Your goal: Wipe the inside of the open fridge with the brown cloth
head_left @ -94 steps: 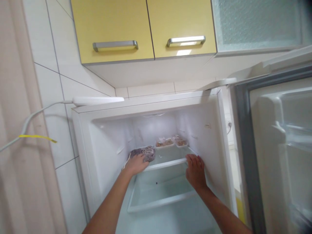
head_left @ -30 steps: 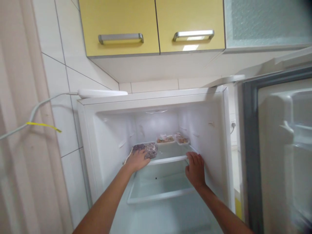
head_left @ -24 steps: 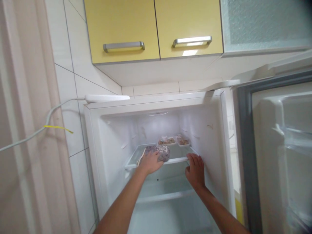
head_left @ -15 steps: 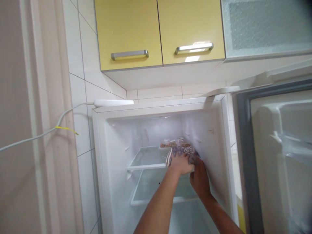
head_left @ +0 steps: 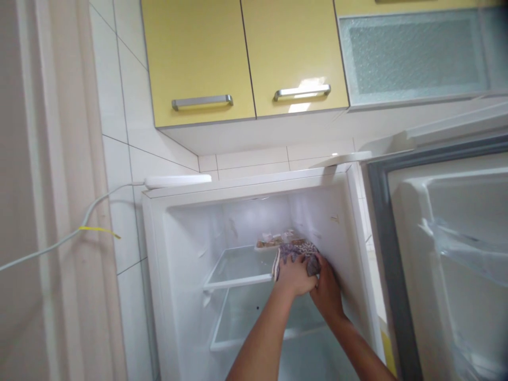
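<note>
Both my hands reach into the open fridge (head_left: 153, 254), at the right part of its upper glass shelf (head_left: 238, 267). A grey-purple cloth (head_left: 307, 251) with a white pattern lies bunched under them. My left hand (head_left: 296, 274) presses on the cloth from above, its fingers curled over it. My right hand (head_left: 327, 291) grips the cloth's right side, close to the fridge wall; some of its fingers are hidden. Just behind the cloth, packaged food in a shallow tray (head_left: 268, 242) sits at the back of the shelf.
The fridge door (head_left: 448, 254) stands open on the right, with clear plastic door racks. A second glass shelf (head_left: 238, 317) lies lower down, with a small dark spot on it. Yellow cabinets (head_left: 198, 58) hang above. A white cable (head_left: 51, 246) runs along the left.
The view has shifted, so the fridge and cabinets appear a little lower and further left. Both hands remain on the cloth, with the right hand slightly closer to the left.
</note>
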Motion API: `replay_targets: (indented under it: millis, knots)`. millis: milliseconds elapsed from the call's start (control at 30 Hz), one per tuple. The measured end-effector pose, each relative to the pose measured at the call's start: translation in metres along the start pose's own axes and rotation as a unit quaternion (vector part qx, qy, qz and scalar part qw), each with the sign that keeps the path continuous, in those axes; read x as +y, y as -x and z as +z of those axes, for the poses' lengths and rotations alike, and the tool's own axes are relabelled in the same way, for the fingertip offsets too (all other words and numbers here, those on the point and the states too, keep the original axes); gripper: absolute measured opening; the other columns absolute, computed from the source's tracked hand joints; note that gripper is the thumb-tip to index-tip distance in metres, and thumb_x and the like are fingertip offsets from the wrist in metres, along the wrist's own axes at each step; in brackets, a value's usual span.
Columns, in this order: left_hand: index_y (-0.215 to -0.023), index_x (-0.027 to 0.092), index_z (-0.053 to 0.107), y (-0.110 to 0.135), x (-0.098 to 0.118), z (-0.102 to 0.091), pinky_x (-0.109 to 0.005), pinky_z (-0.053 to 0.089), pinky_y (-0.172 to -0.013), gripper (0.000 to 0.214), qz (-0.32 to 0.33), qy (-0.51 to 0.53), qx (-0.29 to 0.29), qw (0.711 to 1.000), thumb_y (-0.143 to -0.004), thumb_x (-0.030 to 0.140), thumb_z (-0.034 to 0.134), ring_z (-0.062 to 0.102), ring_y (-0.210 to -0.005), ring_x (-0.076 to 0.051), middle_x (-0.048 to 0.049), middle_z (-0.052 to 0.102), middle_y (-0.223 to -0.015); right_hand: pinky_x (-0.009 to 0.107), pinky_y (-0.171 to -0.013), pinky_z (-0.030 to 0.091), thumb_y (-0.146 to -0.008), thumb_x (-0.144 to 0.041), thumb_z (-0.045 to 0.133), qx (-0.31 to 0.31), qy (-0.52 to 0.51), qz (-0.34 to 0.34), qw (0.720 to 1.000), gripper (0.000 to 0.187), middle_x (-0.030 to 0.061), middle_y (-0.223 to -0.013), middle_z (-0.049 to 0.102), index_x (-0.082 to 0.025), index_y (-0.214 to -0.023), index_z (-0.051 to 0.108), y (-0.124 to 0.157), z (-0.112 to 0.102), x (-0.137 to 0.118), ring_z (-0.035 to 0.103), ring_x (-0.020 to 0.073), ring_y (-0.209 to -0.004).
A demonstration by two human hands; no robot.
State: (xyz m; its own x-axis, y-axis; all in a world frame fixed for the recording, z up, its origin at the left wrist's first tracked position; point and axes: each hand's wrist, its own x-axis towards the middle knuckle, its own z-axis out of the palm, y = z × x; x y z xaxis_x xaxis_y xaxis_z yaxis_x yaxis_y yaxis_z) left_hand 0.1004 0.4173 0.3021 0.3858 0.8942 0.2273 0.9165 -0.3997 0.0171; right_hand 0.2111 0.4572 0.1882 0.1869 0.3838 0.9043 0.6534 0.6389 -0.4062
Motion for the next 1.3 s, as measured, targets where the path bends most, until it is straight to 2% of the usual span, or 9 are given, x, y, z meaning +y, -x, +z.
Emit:
replay_targets:
  millis: [133, 233, 400, 533, 633, 733, 933, 1100, 1300]
  knots:
    - [-0.148, 0.028, 0.04, 0.021, -0.013, -0.002, -0.061, 0.029, -0.117, 0.073, 0.025, -0.019, 0.04, 0.999, -0.08, 0.054, 0.047, 0.038, -0.141, -0.039, -0.0097, 0.047, -0.154, 0.048, -0.108, 0.049, -0.076, -0.008, 0.047, -0.027, 0.036, -0.107, 0.993, 0.069, 0.0146, -0.136, 0.06, -0.017, -0.144, 0.038, -0.013, 0.005, 0.014, 0.055, 0.0245, -0.129]
    - [-0.147, 0.029, 0.04, 0.04, -0.032, -0.005, -0.056, 0.031, -0.118, 0.074, 0.02, -0.038, 0.067, 0.997, -0.077, 0.048, 0.054, 0.041, -0.138, -0.037, -0.0089, 0.048, -0.153, 0.047, -0.11, 0.048, -0.071, 0.001, 0.041, -0.038, 0.08, -0.151, 0.985, 0.074, 0.0104, -0.134, 0.062, -0.018, -0.142, 0.042, -0.009, 0.006, 0.018, 0.055, 0.0222, -0.129]
    - [-0.145, 0.029, 0.043, 0.081, -0.078, -0.016, -0.053, 0.028, -0.121, 0.076, -0.035, -0.05, 0.08, 0.995, -0.071, 0.038, 0.059, 0.042, -0.139, -0.034, -0.007, 0.048, -0.154, 0.049, -0.112, 0.045, -0.073, 0.003, 0.044, -0.063, 0.123, -0.169, 0.976, 0.059, 0.01, -0.124, 0.067, -0.017, -0.127, 0.057, 0.0, 0.004, 0.016, 0.059, 0.0235, -0.121]
    - [-0.146, 0.03, 0.042, 0.118, -0.123, -0.03, -0.052, 0.025, -0.123, 0.079, -0.106, -0.088, 0.071, 0.988, -0.069, 0.027, 0.057, 0.042, -0.141, -0.031, -0.0039, 0.048, -0.154, 0.048, -0.112, 0.045, -0.074, 0.003, 0.044, -0.075, 0.125, -0.163, 0.976, 0.054, 0.0093, -0.12, 0.069, -0.015, -0.122, 0.06, -0.001, 0.003, 0.017, 0.06, 0.023, -0.117]
    - [-0.145, 0.026, 0.045, 0.139, -0.149, -0.039, -0.046, 0.029, -0.121, 0.075, -0.137, -0.121, 0.069, 0.981, -0.07, 0.022, 0.053, 0.045, -0.139, -0.027, -0.0053, 0.05, -0.153, 0.047, -0.112, 0.045, -0.074, 0.003, 0.044, -0.064, 0.128, -0.155, 0.977, 0.054, 0.0092, -0.12, 0.07, -0.015, -0.122, 0.06, -0.002, 0.004, 0.017, 0.06, 0.0227, -0.117]
    - [-0.145, 0.024, 0.045, 0.147, -0.158, -0.039, -0.043, 0.031, -0.12, 0.075, -0.158, -0.147, 0.066, 0.974, -0.07, 0.02, 0.051, 0.045, -0.139, -0.026, -0.0062, 0.05, -0.153, 0.047, -0.111, 0.045, -0.073, 0.003, 0.045, -0.053, 0.128, -0.153, 0.978, 0.055, 0.0083, -0.12, 0.069, -0.017, -0.122, 0.06, 0.0, 0.006, 0.015, 0.061, 0.0228, -0.117]
    - [-0.151, 0.029, 0.036, 0.15, -0.145, -0.025, -0.053, 0.028, -0.121, 0.078, -0.196, -0.198, 0.067, 0.958, -0.075, 0.012, 0.046, 0.039, -0.145, -0.031, -0.0037, 0.045, -0.157, 0.048, -0.112, 0.044, -0.071, 0.003, 0.045, -0.026, 0.122, -0.151, 0.981, 0.056, 0.0076, -0.118, 0.069, -0.019, -0.12, 0.06, 0.003, 0.011, 0.016, 0.061, 0.0231, -0.116]
    - [-0.145, 0.034, 0.045, 0.157, -0.151, -0.043, -0.047, 0.039, -0.115, 0.06, -0.109, -0.222, 0.032, 0.968, -0.091, 0.011, 0.031, 0.049, -0.137, -0.025, -0.001, 0.055, -0.149, 0.048, -0.113, 0.043, -0.071, 0.003, 0.047, -0.019, 0.12, -0.154, 0.98, 0.055, 0.0077, -0.117, 0.069, -0.019, -0.12, 0.059, 0.005, 0.017, 0.021, 0.06, 0.0237, -0.116]
    - [-0.111, 0.029, 0.07, 0.136, -0.143, -0.103, -0.043, 0.028, -0.121, 0.038, 0.119, -0.284, 0.013, 0.951, -0.096, 0.021, 0.037, 0.051, -0.131, -0.022, -0.005, 0.073, -0.12, 0.048, -0.112, 0.044, -0.073, 0.003, 0.046, -0.01, 0.127, -0.162, 0.978, 0.055, 0.0071, -0.117, 0.069, -0.02, -0.122, 0.057, 0.007, 0.02, 0.023, 0.06, 0.0235, -0.116]
